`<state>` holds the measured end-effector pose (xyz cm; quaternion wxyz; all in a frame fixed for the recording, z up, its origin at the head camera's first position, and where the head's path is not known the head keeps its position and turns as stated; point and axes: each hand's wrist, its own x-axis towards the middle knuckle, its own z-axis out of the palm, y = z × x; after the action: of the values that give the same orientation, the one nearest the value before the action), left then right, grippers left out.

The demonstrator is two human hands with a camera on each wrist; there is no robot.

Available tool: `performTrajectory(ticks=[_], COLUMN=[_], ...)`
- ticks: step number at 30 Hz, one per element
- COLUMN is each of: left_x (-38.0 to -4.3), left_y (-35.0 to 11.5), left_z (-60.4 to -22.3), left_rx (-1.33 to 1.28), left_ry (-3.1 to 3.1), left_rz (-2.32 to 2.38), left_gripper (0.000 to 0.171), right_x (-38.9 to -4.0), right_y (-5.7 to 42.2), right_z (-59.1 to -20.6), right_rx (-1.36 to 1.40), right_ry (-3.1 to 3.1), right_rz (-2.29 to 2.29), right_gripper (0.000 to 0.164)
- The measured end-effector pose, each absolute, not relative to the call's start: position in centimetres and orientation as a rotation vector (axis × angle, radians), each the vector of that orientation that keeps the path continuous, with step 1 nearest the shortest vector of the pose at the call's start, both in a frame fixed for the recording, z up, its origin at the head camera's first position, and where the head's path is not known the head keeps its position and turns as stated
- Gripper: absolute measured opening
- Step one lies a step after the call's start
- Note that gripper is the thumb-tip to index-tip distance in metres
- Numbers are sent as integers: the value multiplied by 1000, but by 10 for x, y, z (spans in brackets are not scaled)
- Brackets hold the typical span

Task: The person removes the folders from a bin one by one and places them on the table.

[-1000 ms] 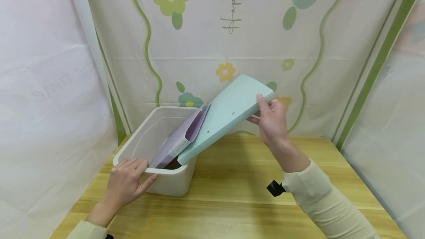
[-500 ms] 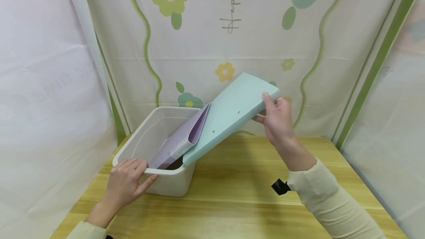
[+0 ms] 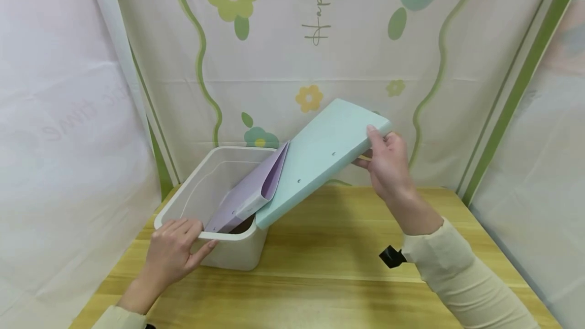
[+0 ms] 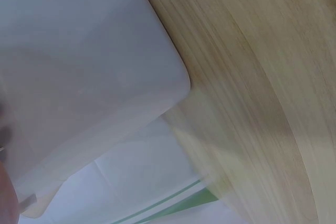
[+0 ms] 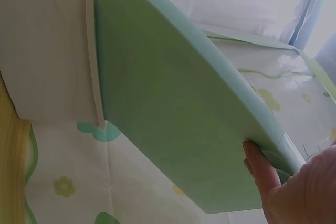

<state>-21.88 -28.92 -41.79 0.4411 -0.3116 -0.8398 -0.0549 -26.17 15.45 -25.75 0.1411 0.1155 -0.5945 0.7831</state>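
In the head view my right hand [image 3: 390, 166] grips the upper right end of a mint-green binder [image 3: 320, 156], thumb on top and fingers beneath. The binder slants, its lower end at the right rim of a white plastic bin [image 3: 235, 255]. A purple binder [image 3: 242, 189] leans inside the bin, partly spread at its upper end and lying against the green one. My left hand [image 3: 175, 250] holds the bin's near rim, fingers over the edge and thumb outside. The right wrist view shows the green binder's underside [image 5: 173, 98] and my fingers [image 5: 260, 169] on it.
The bin stands on the left part of a wood-grain table [image 3: 320, 278]. Right behind the table hangs a white cloth [image 3: 356, 60] printed with flowers, and more cloth hangs on both sides. Something dark lies in the bin under the purple binder, too hidden to tell.
My right hand has moved right and slightly down, drawing the green binder the same way, so its lower end slid to the right. The left hand and the bin have stayed in place.
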Motion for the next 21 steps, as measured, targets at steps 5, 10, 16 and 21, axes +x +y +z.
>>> performTrajectory(ticks=[5,10,16,21], left_x=[-218,-218,-218,-219], left_y=[-291,-290,-290,-290], left_z=[-418,-418,-418,-417], left_rx=[-773,-772,-773,-770], left_ry=[-2102,-2090,-2088,-2098], left_rz=[-140,-137,-141,-140], left_gripper=[58,58,57,57], right_x=[-262,-262,-262,-262], right_y=[155,158,163,166], right_z=[-258,-258,-257,-256], right_rx=[314,314,323,319], right_ry=[-1715,-1709,-1683,-1682], right_rz=[2258,2263,2270,2266], right_gripper=[48,49,48,48])
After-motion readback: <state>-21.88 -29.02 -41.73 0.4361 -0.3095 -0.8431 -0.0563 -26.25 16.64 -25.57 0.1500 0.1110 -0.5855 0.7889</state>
